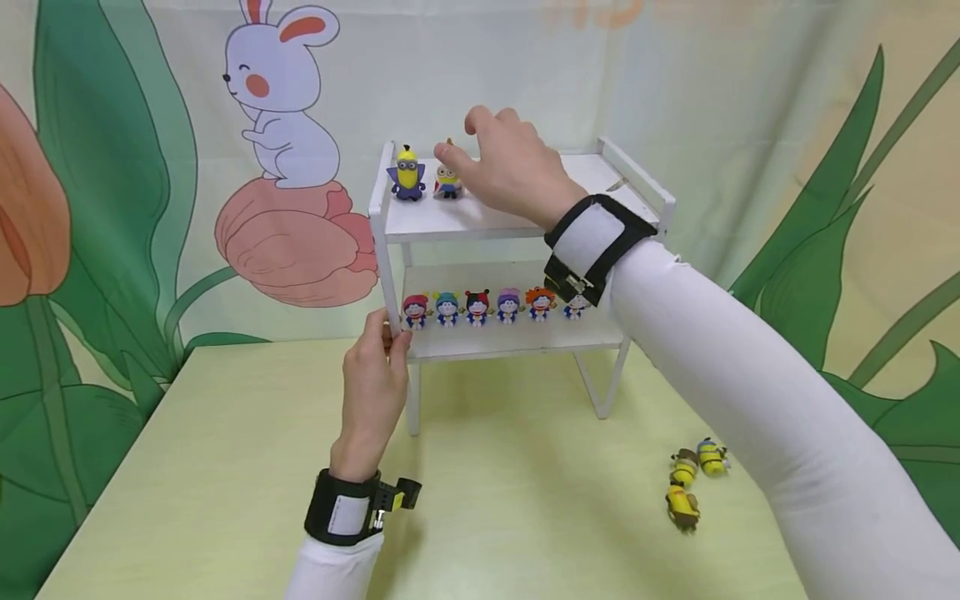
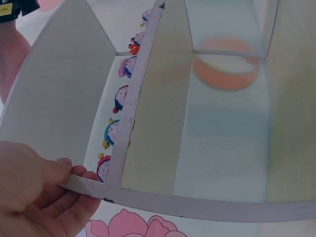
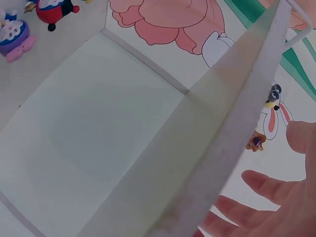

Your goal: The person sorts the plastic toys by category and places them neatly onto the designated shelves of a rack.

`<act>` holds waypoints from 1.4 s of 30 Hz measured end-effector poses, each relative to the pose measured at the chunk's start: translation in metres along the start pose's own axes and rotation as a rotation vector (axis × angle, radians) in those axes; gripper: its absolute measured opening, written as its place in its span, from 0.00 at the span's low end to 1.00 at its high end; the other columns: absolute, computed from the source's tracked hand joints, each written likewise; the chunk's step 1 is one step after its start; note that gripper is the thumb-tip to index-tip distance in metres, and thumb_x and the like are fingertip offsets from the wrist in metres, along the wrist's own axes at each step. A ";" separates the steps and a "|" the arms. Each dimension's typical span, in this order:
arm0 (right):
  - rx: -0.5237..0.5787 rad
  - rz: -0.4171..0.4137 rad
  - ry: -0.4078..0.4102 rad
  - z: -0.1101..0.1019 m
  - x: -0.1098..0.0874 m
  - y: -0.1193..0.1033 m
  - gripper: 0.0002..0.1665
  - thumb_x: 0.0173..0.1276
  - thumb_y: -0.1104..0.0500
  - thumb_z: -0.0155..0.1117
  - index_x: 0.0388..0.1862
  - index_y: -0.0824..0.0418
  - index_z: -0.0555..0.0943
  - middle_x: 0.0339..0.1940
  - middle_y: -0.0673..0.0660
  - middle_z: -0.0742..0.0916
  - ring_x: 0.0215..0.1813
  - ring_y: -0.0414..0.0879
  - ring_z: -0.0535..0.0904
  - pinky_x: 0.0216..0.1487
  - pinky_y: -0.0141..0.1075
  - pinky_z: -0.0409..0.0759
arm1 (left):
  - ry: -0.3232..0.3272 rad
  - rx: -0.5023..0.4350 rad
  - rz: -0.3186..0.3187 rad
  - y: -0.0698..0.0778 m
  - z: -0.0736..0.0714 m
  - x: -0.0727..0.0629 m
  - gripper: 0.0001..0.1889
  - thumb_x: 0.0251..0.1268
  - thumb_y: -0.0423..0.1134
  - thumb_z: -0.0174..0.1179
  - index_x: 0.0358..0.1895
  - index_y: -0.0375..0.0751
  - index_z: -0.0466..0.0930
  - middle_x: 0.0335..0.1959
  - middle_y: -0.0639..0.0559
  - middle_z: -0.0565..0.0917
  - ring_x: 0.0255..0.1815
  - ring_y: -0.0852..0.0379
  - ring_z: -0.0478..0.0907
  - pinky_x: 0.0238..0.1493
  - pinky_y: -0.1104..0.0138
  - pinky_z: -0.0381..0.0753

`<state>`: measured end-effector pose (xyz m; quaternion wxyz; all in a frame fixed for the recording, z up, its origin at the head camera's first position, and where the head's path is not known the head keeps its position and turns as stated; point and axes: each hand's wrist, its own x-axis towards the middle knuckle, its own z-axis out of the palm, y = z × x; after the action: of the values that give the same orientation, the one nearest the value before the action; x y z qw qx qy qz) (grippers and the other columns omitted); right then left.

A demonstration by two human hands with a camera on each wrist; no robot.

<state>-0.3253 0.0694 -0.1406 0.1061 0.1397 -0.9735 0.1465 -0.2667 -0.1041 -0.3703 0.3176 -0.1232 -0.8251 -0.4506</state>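
My left hand [image 1: 375, 375] grips the left front post [image 1: 386, 267] of a small white two-tier shelf rack [image 1: 450, 223]. In the left wrist view its thumb and fingers curl around the white frame [image 2: 207, 210]. Over the top tier reaches my right hand [image 1: 517, 171], thumb beside a yellow minion figurine [image 1: 447, 182] in white and blue. Spread fingers [image 3: 269, 187] with nothing between them show in the right wrist view. Left of that figurine stands another minion figurine [image 1: 407, 175] with purple wings. Several blue-and-white cat figurines [image 1: 477, 308] in colourful hats line the lower tier.
Several yellow minion figurines [image 1: 682, 504] lie on the pale yellow-green table [image 1: 247, 467] at the right, close to my right sleeve [image 1: 750, 400]. Behind the rack hangs a cloth backdrop printed with a rabbit [image 1: 288, 108] and plants.
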 end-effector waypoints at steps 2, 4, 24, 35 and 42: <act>-0.018 -0.008 0.023 -0.002 -0.004 0.001 0.41 0.73 0.30 0.40 0.74 0.54 0.61 0.71 0.58 0.67 0.66 0.51 0.67 0.58 0.46 0.74 | -0.002 -0.001 0.001 0.000 0.000 0.000 0.16 0.69 0.27 0.58 0.58 0.27 0.71 0.35 0.36 0.82 0.35 0.45 0.81 0.36 0.55 0.83; -0.038 -0.023 0.043 -0.004 -0.008 0.003 0.41 0.73 0.30 0.40 0.74 0.54 0.61 0.72 0.59 0.67 0.67 0.52 0.66 0.59 0.47 0.73 | -0.004 -0.003 0.003 -0.001 0.000 0.001 0.16 0.69 0.27 0.57 0.58 0.27 0.71 0.35 0.36 0.82 0.35 0.45 0.81 0.36 0.55 0.83; -0.294 -0.278 0.170 -0.021 -0.060 -0.019 0.35 0.75 0.35 0.45 0.72 0.54 0.65 0.72 0.60 0.68 0.72 0.56 0.60 0.62 0.53 0.68 | 0.011 -0.011 -0.002 -0.002 -0.006 0.001 0.15 0.69 0.27 0.58 0.56 0.28 0.71 0.35 0.36 0.82 0.34 0.44 0.80 0.36 0.55 0.82; -0.390 -0.464 0.276 -0.001 -0.096 -0.026 0.31 0.73 0.38 0.53 0.65 0.55 0.73 0.69 0.63 0.71 0.71 0.58 0.60 0.60 0.54 0.67 | 0.030 0.011 0.015 -0.008 -0.015 0.000 0.15 0.68 0.27 0.59 0.55 0.27 0.71 0.35 0.36 0.82 0.33 0.45 0.80 0.36 0.55 0.83; -0.427 -0.588 0.336 0.015 -0.119 -0.028 0.26 0.71 0.40 0.57 0.57 0.56 0.78 0.63 0.62 0.76 0.65 0.58 0.66 0.49 0.51 0.71 | 0.044 0.004 0.031 -0.011 -0.019 0.000 0.14 0.68 0.26 0.59 0.53 0.27 0.71 0.34 0.36 0.82 0.32 0.45 0.80 0.35 0.56 0.81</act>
<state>-0.2072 0.0674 -0.1773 0.3281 0.3614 -0.8696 -0.0749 -0.2641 -0.1260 -0.3701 0.3428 -0.1255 -0.8170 -0.4465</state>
